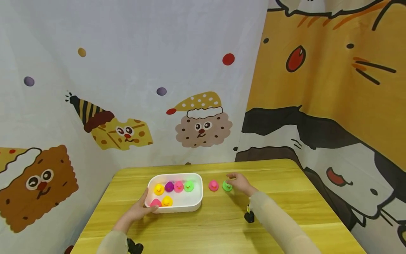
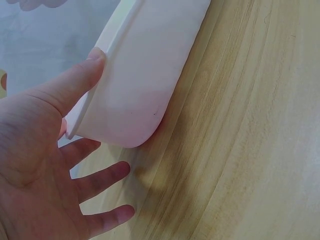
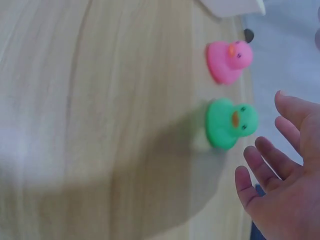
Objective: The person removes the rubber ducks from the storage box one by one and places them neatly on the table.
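Observation:
My left hand (image 1: 138, 209) holds the front left corner of a white plastic box (image 1: 180, 210). In the left wrist view, the thumb (image 2: 85, 75) lies against the rim, and the other visible fingers spread below the corner. Inside the box are several small rubber ducks: yellow, purple, pink and green. To the right of the box, a pink rubber duck (image 1: 213, 185) and a green rubber duck (image 1: 227, 186) stand on the table. My right hand (image 1: 239, 182) hovers beside the green duck with loosely bent fingers; the right wrist view shows a gap between them.
Both ducks outside the box stand on a wood-grain table (image 1: 269, 176). Behind the table hangs a pale cloth (image 1: 127, 53) printed with cartoon figures, and an orange cartoon print (image 1: 285, 88) covers the right side.

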`<state>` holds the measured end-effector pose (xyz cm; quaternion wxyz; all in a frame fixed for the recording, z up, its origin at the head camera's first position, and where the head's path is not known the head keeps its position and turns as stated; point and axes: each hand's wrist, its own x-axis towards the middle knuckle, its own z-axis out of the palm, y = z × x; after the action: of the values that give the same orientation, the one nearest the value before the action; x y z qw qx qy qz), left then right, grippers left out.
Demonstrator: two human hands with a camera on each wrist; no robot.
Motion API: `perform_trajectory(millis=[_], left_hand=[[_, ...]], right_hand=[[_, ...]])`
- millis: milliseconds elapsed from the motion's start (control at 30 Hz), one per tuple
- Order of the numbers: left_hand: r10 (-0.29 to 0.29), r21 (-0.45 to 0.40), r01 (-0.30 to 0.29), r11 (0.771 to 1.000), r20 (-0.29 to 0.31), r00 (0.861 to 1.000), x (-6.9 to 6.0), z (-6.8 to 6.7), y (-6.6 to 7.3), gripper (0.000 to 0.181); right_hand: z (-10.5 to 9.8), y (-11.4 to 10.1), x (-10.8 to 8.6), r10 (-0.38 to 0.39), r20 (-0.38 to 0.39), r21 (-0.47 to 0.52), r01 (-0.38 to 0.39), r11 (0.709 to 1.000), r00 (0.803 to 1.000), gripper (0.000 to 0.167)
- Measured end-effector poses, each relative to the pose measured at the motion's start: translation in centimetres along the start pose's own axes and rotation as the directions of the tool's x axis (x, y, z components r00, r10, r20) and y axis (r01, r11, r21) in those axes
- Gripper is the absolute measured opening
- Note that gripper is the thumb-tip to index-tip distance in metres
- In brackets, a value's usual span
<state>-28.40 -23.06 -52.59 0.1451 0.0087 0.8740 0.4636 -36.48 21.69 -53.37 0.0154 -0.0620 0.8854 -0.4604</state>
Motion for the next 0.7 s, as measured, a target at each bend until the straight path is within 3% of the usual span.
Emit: perform_trajectory(millis=[167, 467, 700], left_hand=[[0.003, -0.002, -0.003, 1.000, -0.002, 1.000, 0.2, -0.1, -0.2, 0.103], [0.011, 0.001, -0.011, 1.000, -0.001, 1.000, -0.1, -0.2, 0.1, 0.102], [0.014, 0.005, -0.014, 1.000, 0.000, 1.000, 0.0, -0.2, 0.0, 0.102]], right_hand=[[0.3, -1.7, 0.7, -0.052, 0.034, 0.006, 0.052, 0.999, 0.998, 0.037], [2.2, -5.4, 1.5, -0.055, 0.122, 0.068, 0.047, 0.997, 0.991, 0.038], [4.1, -8.1, 1.6, -0.075, 0.134, 0.098, 0.063, 0.993, 0.988, 0.036]])
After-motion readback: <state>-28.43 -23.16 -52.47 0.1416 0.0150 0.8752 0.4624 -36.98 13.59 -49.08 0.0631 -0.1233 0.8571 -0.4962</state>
